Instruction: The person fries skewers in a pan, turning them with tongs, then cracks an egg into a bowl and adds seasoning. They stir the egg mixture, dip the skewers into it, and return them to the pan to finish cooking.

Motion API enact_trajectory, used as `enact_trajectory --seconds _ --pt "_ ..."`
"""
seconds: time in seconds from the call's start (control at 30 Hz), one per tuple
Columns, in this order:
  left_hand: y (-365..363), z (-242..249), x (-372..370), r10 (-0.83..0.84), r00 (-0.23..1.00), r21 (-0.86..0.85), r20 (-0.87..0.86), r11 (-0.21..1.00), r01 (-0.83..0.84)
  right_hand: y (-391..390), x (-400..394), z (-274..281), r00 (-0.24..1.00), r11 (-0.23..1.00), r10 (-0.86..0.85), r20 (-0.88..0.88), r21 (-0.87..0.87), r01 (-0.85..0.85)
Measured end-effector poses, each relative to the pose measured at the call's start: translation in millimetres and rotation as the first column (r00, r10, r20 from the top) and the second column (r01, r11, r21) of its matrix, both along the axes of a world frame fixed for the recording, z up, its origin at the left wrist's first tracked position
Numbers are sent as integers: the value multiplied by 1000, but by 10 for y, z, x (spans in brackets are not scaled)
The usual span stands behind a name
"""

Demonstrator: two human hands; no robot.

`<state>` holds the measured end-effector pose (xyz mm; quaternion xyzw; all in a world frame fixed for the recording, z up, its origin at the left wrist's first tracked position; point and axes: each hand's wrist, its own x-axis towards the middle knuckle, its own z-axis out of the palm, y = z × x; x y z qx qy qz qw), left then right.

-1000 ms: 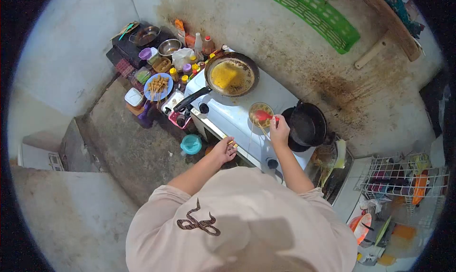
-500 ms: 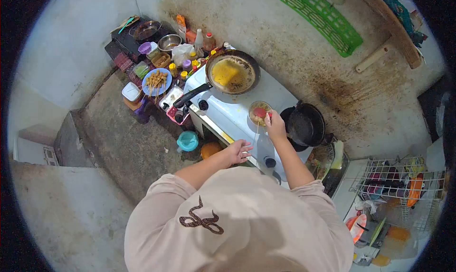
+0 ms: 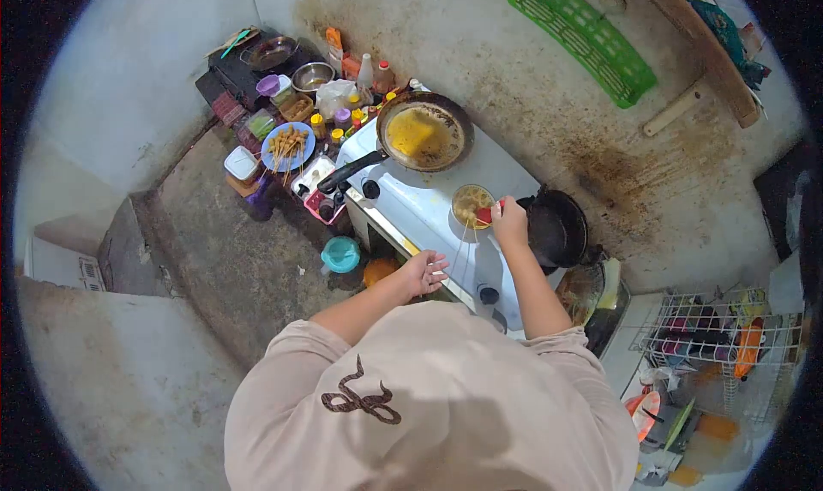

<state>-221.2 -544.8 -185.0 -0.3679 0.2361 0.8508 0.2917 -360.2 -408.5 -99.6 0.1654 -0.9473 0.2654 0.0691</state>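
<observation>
My right hand (image 3: 509, 221) is closed on a red spoon (image 3: 486, 215), whose end lies at the right rim of a small bowl (image 3: 467, 191). The bowl holds a yellowish-brown mixture, and thin skewer sticks (image 3: 465, 230) poke out over its near rim. Over the front edge of the white stove (image 3: 386, 187) my left hand (image 3: 424, 273) is open, palm up, with nothing in it. A frying pan (image 3: 459, 152) with a flat yellow omelette-like piece (image 3: 415, 134) sits on the far left of the stove. The black pot (image 3: 555, 227) stands right of the bowl.
Left of the stove, a blue plate (image 3: 306, 151) carries several skewers of food among bottles and tubs. A turquoise container (image 3: 340, 254) stands low by the stove front. A wire rack (image 3: 711, 324) is at the right. A green basket (image 3: 583, 41) hangs on the wall.
The red spoon has moved from the middle of the bowl to its right rim and turned, as my right hand shifted slightly right. My left hand has barely moved.
</observation>
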Motion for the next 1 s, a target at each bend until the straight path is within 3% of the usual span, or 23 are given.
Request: enact_trajectory --seconds 0.07,0.17,0.37,0.47,0.67,0.87,1.0 --pt "-7 1 14 -4 1000 -3 -9 1000 4 -12 -40 -39 997 996 -74 10 -49 75" --pt "-18 27 19 -3 1000 -4 -16 1000 3 -26 -68 62 992 985 -50 -112 -168 31" --pt "-27 4 28 10 999 1 -32 1000 -10 125 -115 -84 998 997 -4 70 -76 9" --pt "-54 -4 43 35 999 5 -28 999 -35 145 67 131 990 998 -64 124 30 60" --pt "-100 6 96 66 998 -11 2 998 -66 182 19 68 985 986 164 -50 37 -162" --pt "-85 71 83 67 998 -4 -11 998 -67 270 37 57 989 997 39 142 65 -48" --pt "-52 127 66 34 999 -11 -41 999 -35 333 28 -127 991 998 -7 134 63 -2"
